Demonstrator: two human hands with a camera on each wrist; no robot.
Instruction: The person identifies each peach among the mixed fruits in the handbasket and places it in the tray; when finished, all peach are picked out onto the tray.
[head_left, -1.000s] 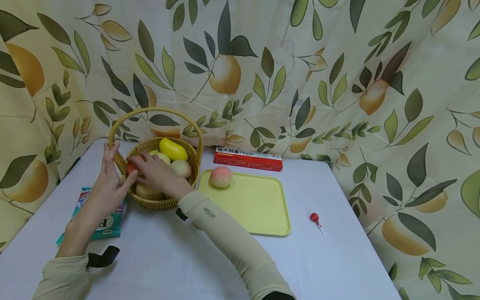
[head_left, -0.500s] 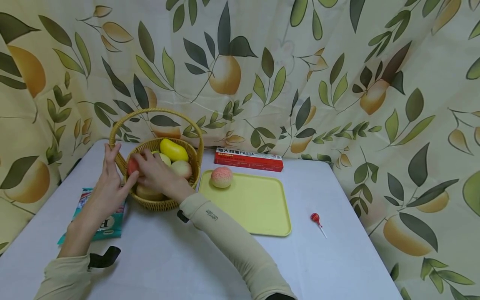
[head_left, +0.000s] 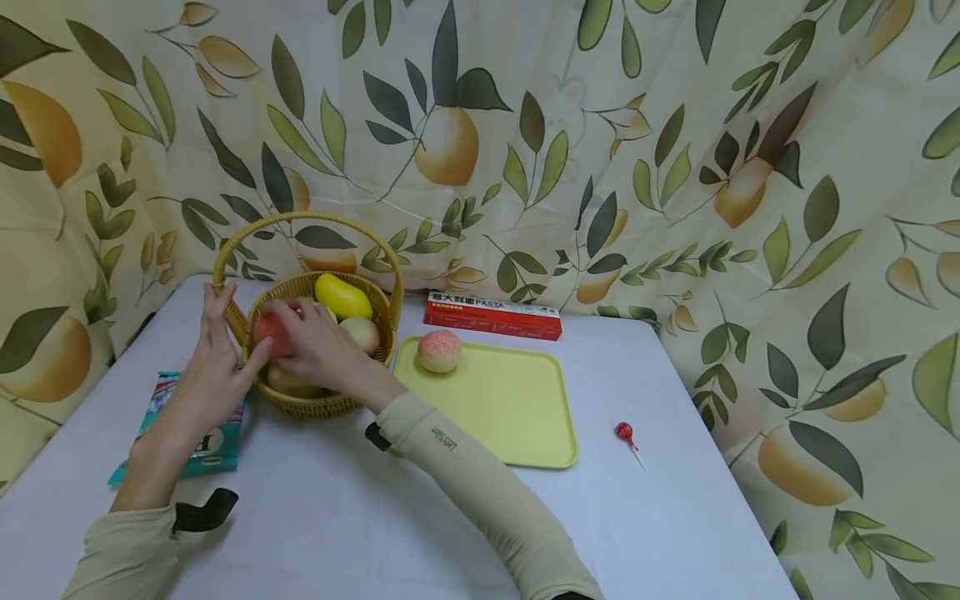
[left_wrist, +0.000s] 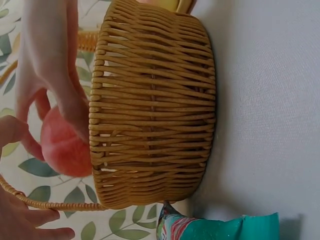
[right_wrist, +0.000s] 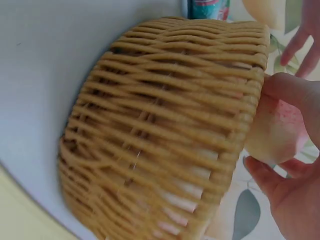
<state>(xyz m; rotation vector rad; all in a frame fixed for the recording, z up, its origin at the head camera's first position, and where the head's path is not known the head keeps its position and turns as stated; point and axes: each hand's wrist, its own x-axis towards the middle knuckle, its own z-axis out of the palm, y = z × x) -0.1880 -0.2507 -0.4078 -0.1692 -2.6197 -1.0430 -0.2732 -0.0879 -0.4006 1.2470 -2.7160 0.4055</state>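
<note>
Leaf-patterned cloth (head_left: 540,42) hangs behind a white table (head_left: 345,517), on which stands a wicker basket (head_left: 315,408); at the basket's left inner side, partly above its rim, is a red peach (head_left: 273,335), and the right hand (head_left: 322,346) is curled round it with thumb and fingers; the left hand (head_left: 210,375) stands just left of the basket, its fingers straight and holding nothing, though whether it touches the handle (head_left: 307,216) I cannot tell; at the basket's far side, inside, lies a yellow fruit (head_left: 342,296); right of the basket is a yellow tray (head_left: 502,412) bearing a pink peach (head_left: 439,351); I judge that the red peach will be light and rather firm, probably smooth and a little slippery; it seems not very fragile, but its round shape may roll, so it is best taken around its widest part, thumb opposite to fingers.
</note>
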